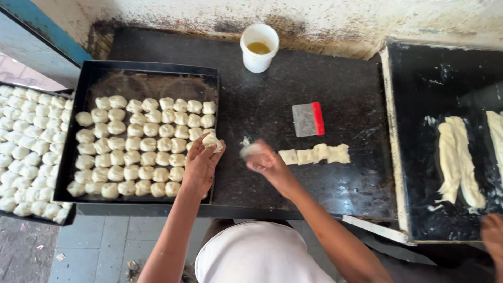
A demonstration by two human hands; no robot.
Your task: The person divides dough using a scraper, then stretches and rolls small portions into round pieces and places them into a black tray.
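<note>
Dough ball (211,140) pinched in left hand (200,166) over black tray (84,78) — right hand (266,161), at three o'clock, grasps a blurred dough piece (250,150).

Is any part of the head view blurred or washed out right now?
Head view: the right hand and its dough piece smear with motion blur; the left hand and the tray of dough balls stay sharp; even daylight, no glare.

- The left hand (200,163) reaches forward on a bare, nearly straight arm, palm down, fingers curled together at the tips.
- The right hand (264,161) is drawn in close beside it, fingers bent inward, blurred, forearm angling back to the body.
</note>
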